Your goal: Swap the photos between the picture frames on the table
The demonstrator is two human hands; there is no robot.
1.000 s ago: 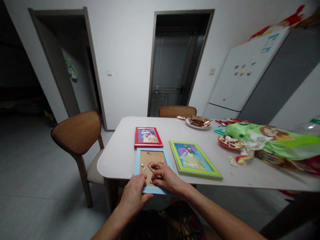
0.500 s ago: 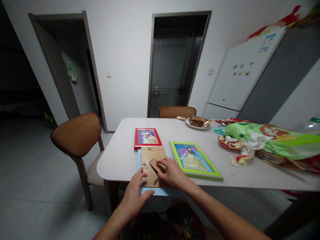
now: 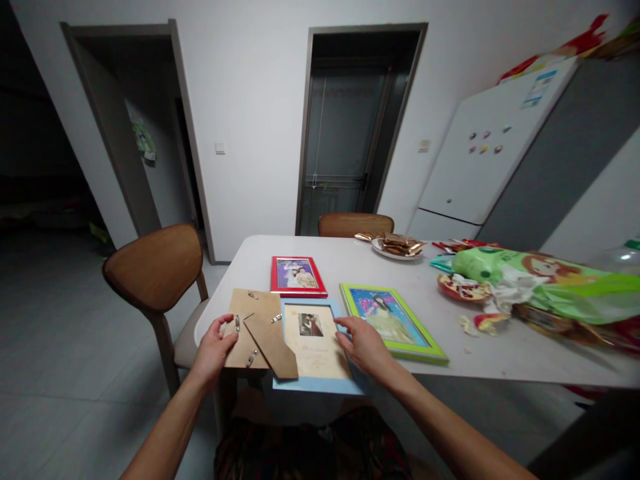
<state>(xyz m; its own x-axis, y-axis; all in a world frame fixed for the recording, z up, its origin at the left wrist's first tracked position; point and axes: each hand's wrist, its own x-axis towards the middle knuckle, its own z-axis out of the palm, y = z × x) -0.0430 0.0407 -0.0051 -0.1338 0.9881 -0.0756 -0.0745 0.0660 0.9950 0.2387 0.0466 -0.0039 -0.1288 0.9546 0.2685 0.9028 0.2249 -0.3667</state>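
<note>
Where pale, smooth surface [image 3: 250, 267] ends at six o'clock, blue rectangular frame [image 3: 320, 385] overhangs, face of work. Step looks like opening it up; next move probably calls for setting backing board [image 3: 261, 310] down flat, clear of frame. Board: matt, brown, at frame's nine o'clock, slanting leg [image 3: 273, 350], left edge pinched by left hand [image 3: 215, 347]. Inside frame, cream papery sheet [image 3: 315, 357]. At three-o'clock rim, right hand [image 3: 366, 345], fingers bent; whether gripping, cannot tell. Shiny metal clips [image 3: 251, 358] dot board.

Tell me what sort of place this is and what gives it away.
Most likely a dining area in a home: wooden-backed chairs stand at a white table, and beyond it is what looks like a fridge with small magnets on its door.
</note>
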